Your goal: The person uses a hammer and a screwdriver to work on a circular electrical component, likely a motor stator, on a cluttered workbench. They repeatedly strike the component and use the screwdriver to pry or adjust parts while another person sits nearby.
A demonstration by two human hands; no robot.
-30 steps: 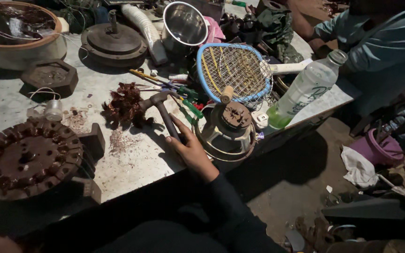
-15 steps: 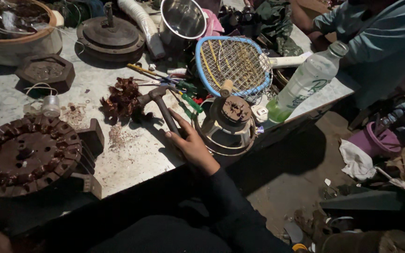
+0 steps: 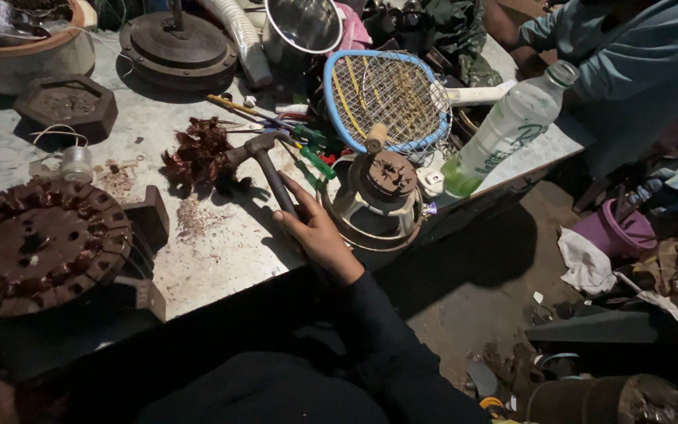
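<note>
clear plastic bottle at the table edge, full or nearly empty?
Nearly empty. The plastic bottle leans tilted at the table edge, cap on, with green liquid pooled only at its bottom end; the rest looks clear.

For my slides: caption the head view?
Right hand grips a hammer on a cluttered workbench beside a racket-shaped swatter.
</note>
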